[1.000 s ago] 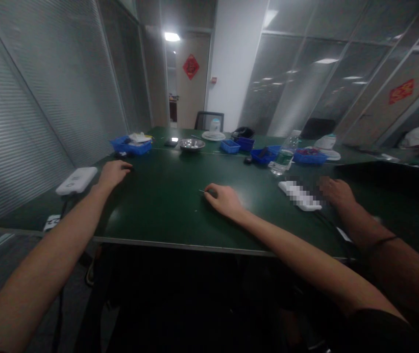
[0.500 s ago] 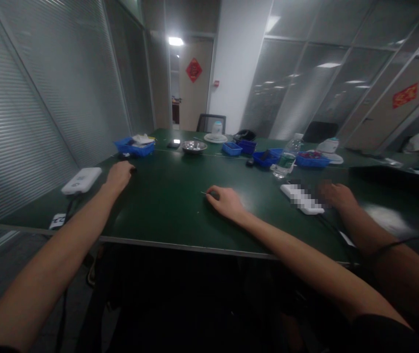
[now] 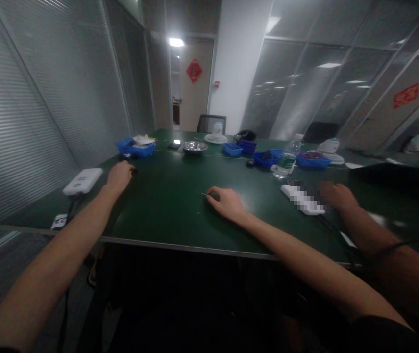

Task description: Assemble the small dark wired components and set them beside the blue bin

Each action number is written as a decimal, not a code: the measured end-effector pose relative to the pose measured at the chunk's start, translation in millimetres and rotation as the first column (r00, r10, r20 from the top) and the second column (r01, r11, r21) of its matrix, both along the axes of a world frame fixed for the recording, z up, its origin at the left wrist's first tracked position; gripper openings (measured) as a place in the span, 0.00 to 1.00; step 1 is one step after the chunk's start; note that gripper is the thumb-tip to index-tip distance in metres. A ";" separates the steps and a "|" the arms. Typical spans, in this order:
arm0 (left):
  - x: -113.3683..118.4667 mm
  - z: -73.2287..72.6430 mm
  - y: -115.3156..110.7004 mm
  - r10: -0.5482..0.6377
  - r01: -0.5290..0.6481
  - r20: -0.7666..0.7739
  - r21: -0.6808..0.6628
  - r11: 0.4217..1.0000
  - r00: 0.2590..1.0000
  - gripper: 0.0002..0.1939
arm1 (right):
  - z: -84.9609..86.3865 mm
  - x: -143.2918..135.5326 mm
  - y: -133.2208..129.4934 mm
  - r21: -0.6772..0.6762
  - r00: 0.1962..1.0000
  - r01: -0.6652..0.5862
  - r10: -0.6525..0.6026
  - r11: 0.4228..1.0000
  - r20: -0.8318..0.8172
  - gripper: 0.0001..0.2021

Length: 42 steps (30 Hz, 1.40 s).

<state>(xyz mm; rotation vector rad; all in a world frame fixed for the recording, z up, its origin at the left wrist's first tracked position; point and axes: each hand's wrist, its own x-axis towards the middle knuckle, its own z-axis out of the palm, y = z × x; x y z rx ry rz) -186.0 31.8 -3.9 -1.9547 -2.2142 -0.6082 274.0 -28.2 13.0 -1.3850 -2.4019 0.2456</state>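
My left hand (image 3: 119,176) rests on the green table (image 3: 165,215) at the left, its fingers closed on a small dark object (image 3: 135,170) of a kind I cannot make out. Nearer the middle, my right hand (image 3: 227,203) lies on its side on the tabletop. Its thumb and forefinger pinch a thin, pale, needle-like piece (image 3: 204,194) that points left. A tiny light speck (image 3: 198,213) lies on the table below that piece. The two hands are well apart.
A white power bank (image 3: 83,181) with a cable is left of my forearm. Behind are a blue tray (image 3: 135,148), a metal bowl (image 3: 194,148), several blue bins (image 3: 232,149) and a water bottle (image 3: 285,159). A co-worker's hand (image 3: 341,196) is at the right, beside a partly blurred-out white device (image 3: 314,212).
Both my hands keep their place and grip. At the right, a white blurred thing beside the co-worker's forearm has shifted, and the dark object behind it looks moved.
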 end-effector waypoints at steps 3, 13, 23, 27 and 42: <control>2.5 -0.2 0.3 0.040 -0.041 -0.155 -0.005 0.999 0.987 0.21 | -0.7 -0.1 0.5 0.003 1.000 0.006 -0.006 1.000 0.004 0.16; -6.5 1.3 1.9 0.068 -0.073 0.068 0.079 0.994 0.995 0.13 | -2.5 0.1 0.7 0.013 1.000 -0.003 0.003 1.000 0.002 0.15; -37.7 -9.6 7.5 0.222 -0.246 0.341 0.029 0.969 0.913 0.18 | -1.3 1.2 0.8 -0.010 1.000 -0.020 0.020 1.000 -0.003 0.16; -35.4 -6.4 11.0 0.193 -0.194 0.358 -0.033 0.980 0.914 0.17 | -2.7 1.8 1.6 -0.006 0.999 -0.031 0.031 0.999 -0.025 0.15; 163.5 -0.6 -26.0 -0.754 0.857 0.507 0.059 0.512 0.416 0.15 | -8.5 2.7 -1.1 0.115 0.952 -0.301 0.305 0.947 -0.023 0.15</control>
